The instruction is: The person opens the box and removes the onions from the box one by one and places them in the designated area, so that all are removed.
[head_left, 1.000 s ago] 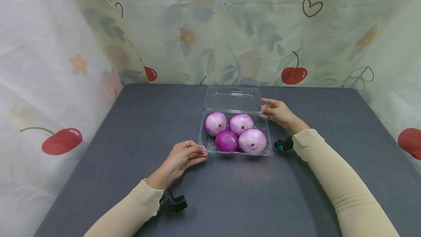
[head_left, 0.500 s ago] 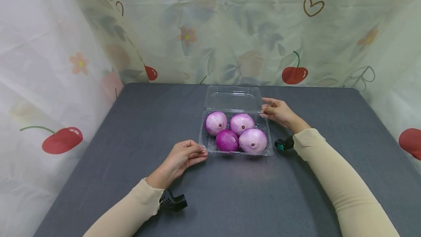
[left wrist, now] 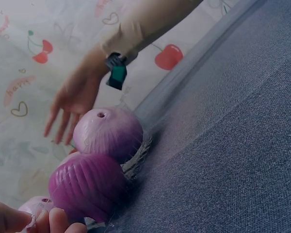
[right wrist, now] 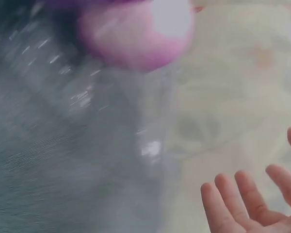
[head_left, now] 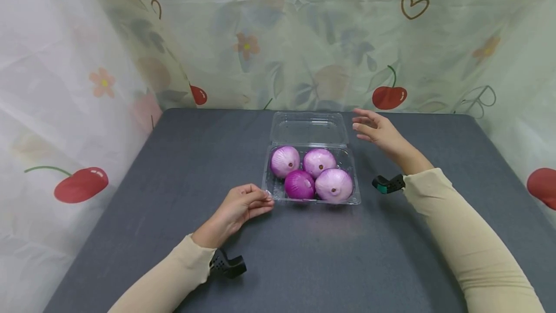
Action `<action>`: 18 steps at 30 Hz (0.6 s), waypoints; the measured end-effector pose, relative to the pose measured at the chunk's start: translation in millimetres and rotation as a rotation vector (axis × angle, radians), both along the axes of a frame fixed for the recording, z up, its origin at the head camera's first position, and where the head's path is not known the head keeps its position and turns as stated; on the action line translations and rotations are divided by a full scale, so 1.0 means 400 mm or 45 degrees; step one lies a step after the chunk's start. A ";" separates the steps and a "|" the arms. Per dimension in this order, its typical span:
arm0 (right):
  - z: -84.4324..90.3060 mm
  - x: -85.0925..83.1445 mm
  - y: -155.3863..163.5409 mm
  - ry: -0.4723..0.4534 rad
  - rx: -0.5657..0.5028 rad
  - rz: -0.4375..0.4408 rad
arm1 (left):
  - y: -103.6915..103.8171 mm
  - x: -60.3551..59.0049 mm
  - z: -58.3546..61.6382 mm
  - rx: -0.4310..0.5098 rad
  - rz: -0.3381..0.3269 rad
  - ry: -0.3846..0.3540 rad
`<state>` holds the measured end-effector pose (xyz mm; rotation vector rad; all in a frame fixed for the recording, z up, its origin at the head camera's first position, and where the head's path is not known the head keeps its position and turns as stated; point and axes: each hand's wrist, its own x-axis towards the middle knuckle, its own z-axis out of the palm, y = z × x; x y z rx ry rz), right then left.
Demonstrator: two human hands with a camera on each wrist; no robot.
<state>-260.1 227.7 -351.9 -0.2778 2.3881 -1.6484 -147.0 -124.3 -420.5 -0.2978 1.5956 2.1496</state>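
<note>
Head view: a clear plastic clamshell box (head_left: 310, 177) sits mid-table on the dark grey table (head_left: 173, 168), its lid (head_left: 309, 128) folded back flat on the far side.
Contents: four purple onions (head_left: 319, 162) fill the tray, touching one another; the near pair shows close up in the left wrist view (left wrist: 87, 184).
Your left hand: your left hand (head_left: 240, 206) rests on the table at the box's near left corner, fingers curled, fingertips pinching the rim there (left wrist: 53, 221).
Your right hand: your right hand (head_left: 377, 130) hovers in the air just right of the lid, fingers spread and relaxed, holding nothing; the right wrist view, blurred, shows only bare fingertips (right wrist: 242, 204).
Surroundings: a pale curtain with cherries (head_left: 388, 96) hangs behind and to both sides.
Risk: the thin lid could spring or flop if caught at one corner only, and the light tray could skid, since just one corner is pinned.
Risk, onions: round and loose, they could roll out if the tray tips.
Change: half a second ago your right hand lay lower, fingertips at the tray's far right corner; it has lifted up and away. Box, onions and left hand match.
</note>
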 end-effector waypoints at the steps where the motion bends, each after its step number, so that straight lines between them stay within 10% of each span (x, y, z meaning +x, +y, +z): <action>1: 0.015 0.008 -0.001 0.024 -0.008 0.015 | 0.000 0.000 0.000 -0.001 0.000 0.000; 9: 0.085 0.080 -0.014 0.210 -0.040 0.204 | -0.001 0.001 0.004 -0.005 -0.007 -0.003; 18: 0.057 0.140 -0.037 0.248 0.061 0.392 | 0.000 0.002 0.007 0.000 -0.002 -0.008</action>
